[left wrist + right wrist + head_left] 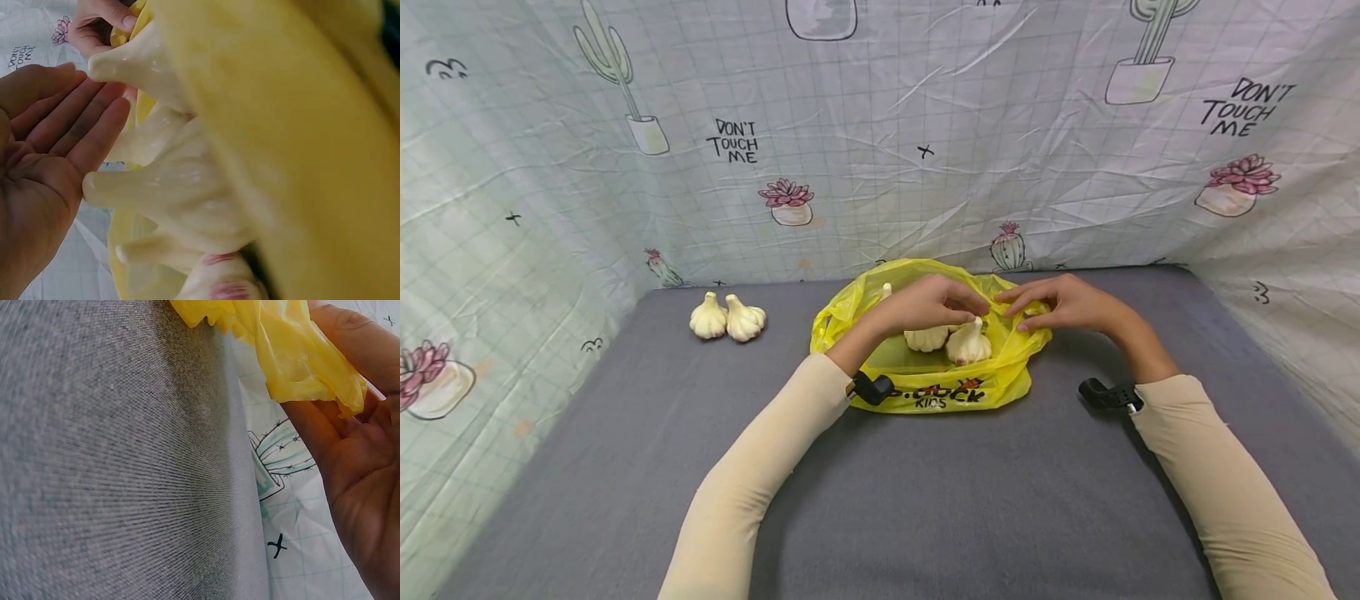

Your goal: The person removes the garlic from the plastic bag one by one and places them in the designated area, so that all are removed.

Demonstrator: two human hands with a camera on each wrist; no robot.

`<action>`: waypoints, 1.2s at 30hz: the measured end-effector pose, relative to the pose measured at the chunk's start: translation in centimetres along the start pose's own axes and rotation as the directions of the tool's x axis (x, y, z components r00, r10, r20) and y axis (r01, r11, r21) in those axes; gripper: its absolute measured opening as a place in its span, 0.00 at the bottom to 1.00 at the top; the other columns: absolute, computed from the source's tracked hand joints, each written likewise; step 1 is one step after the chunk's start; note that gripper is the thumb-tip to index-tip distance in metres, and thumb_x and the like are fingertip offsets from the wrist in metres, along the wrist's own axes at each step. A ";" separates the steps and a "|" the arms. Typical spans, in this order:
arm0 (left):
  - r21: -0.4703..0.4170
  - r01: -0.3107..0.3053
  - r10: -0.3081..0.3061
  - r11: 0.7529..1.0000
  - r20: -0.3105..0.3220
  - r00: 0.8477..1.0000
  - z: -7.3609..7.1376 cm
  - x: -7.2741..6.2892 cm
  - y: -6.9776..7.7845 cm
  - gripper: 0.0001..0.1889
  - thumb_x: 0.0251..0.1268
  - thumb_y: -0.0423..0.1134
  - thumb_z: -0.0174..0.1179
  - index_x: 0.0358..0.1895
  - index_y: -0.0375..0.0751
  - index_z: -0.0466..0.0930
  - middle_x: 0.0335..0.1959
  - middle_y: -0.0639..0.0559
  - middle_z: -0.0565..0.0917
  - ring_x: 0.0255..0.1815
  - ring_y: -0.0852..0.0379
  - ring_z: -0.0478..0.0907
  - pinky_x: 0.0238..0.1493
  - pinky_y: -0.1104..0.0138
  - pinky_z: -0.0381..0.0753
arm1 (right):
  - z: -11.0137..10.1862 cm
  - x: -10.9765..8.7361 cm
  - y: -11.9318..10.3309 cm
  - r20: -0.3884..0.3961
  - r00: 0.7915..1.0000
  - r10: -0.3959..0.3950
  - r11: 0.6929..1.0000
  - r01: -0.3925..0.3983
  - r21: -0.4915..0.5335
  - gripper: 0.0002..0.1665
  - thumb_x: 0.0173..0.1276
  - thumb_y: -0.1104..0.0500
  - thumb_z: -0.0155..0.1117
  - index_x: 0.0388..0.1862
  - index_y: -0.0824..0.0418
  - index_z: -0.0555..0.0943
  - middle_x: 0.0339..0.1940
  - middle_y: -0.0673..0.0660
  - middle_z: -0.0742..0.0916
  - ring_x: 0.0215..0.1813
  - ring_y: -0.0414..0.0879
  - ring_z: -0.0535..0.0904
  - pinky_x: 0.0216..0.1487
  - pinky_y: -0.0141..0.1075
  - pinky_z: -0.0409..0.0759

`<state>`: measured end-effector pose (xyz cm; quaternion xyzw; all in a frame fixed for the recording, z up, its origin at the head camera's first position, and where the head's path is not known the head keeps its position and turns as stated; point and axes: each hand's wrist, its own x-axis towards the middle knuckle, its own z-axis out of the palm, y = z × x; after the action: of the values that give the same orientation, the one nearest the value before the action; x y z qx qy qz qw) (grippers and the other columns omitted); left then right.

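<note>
A yellow plastic bag (925,402) lies on the grey surface with its mouth spread wide. Several garlic bulbs (969,343) sit inside it, their stems pointing up. Over the bag's mouth is my left hand (934,302), palm down with fingers fairly straight. In the left wrist view, that hand (47,144) is right beside the stems of the garlic bulbs (181,194) and grips none of them. My right hand (1067,302) pinches the bag's right edge, and the bag's rim (306,369) lies between thumb and fingers in the right wrist view.
Two more garlic bulbs (745,318) stand side by side at the back left of the grey surface (985,500). A cloth with printed cacti (865,167) hangs along the back and both sides. Each wrist wears a black strap (1105,395).
</note>
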<state>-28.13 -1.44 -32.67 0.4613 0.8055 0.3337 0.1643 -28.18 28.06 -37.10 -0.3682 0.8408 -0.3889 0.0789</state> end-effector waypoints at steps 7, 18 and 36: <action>0.006 -0.003 0.003 1.000 0.080 0.997 -0.2 1.0 0.0 0.14 0.73 0.28 0.59 0.58 0.31 0.84 0.56 0.40 0.86 0.55 0.57 0.84 0.56 0.72 0.80 | 0.0 0.0 -0.3 -0.001 1.000 0.007 1.000 -0.007 -0.012 0.15 0.66 0.63 0.74 0.51 0.54 0.89 0.66 0.59 0.83 0.68 0.31 0.71 0.35 0.32 0.74; -0.026 0.056 -0.053 0.998 0.132 0.990 -0.4 1.6 0.1 0.12 0.71 0.29 0.64 0.54 0.32 0.86 0.51 0.46 0.88 0.51 0.59 0.85 0.53 0.71 0.81 | 0.0 0.0 -0.1 0.004 1.000 -0.005 1.000 0.005 -0.029 0.15 0.65 0.63 0.74 0.51 0.55 0.89 0.65 0.60 0.83 0.65 0.30 0.73 0.32 0.32 0.74; -0.025 -0.006 0.013 1.000 0.272 0.962 0.2 2.4 0.5 0.12 0.77 0.31 0.56 0.56 0.33 0.82 0.54 0.46 0.86 0.60 0.58 0.81 0.61 0.73 0.75 | 0.0 0.0 0.1 0.010 1.000 -0.011 1.000 0.011 -0.019 0.15 0.66 0.64 0.74 0.52 0.55 0.89 0.65 0.60 0.83 0.58 0.32 0.77 0.32 0.32 0.75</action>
<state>-28.92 0.82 -32.30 0.5045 0.7691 0.2778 0.2772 -28.23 28.03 -37.16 -0.3755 0.8420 -0.3795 0.0773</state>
